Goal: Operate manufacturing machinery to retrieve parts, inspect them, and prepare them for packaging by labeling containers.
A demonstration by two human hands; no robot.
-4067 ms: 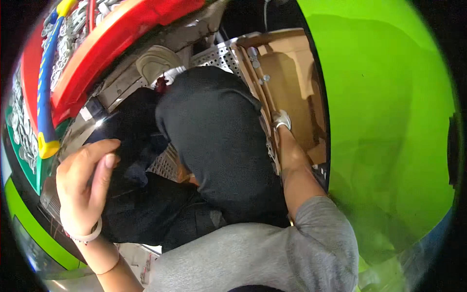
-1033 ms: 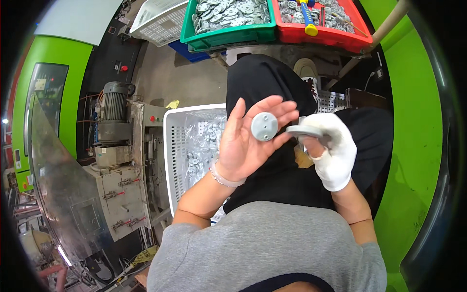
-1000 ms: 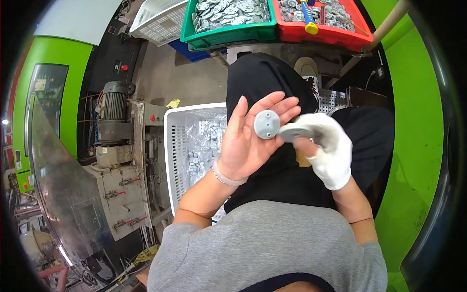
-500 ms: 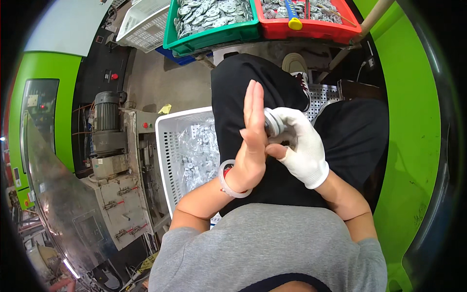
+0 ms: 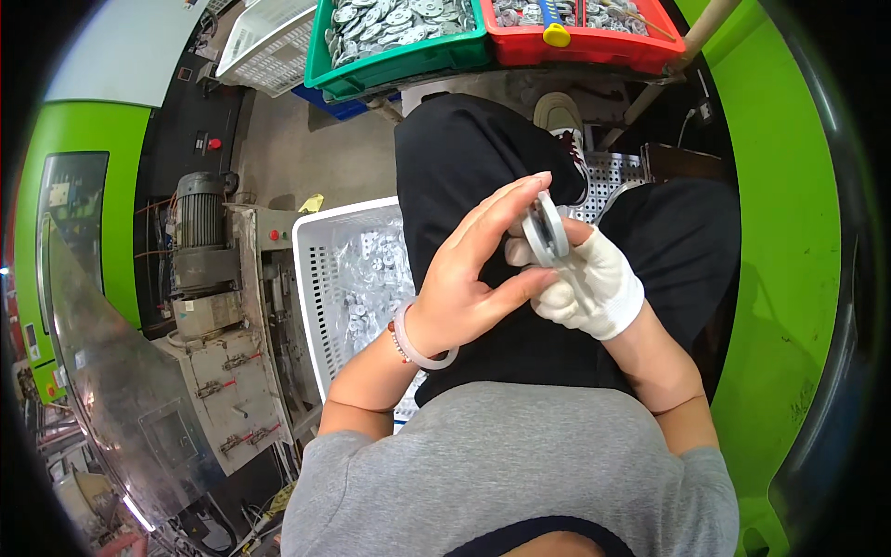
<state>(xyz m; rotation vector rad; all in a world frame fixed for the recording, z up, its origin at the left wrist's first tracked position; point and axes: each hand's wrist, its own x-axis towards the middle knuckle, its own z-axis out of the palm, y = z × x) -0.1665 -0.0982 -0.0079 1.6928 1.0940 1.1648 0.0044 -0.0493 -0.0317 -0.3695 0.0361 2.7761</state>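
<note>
Above my lap, a grey grooved disc (image 5: 554, 227) like a small pulley stands on edge between my hands. Bare, with a pale bangle and a beaded bracelet at the wrist, my left hand (image 5: 471, 275) grips it between fingers and thumb. On the other side my right hand (image 5: 603, 286), in a white glove with bare fingertips, closes round the same disc. Its fingers are partly hidden behind the piece. Whether the disc is one part or two pressed together, I cannot tell.
A white basket (image 5: 313, 278) with bagged grey parts stands left of my legs. Ahead are a green crate (image 5: 399, 67) and a red crate (image 5: 594, 53) of metal parts; a yellow-and-blue handle (image 5: 555, 33) lies over the red one. Machinery flanks the left, a green panel (image 5: 784, 278) the right.
My left hand has gone from a flat, upright palm against the piece to fingers and thumb curled about it. The disc has moved slightly right and turned, showing its edge groove.
</note>
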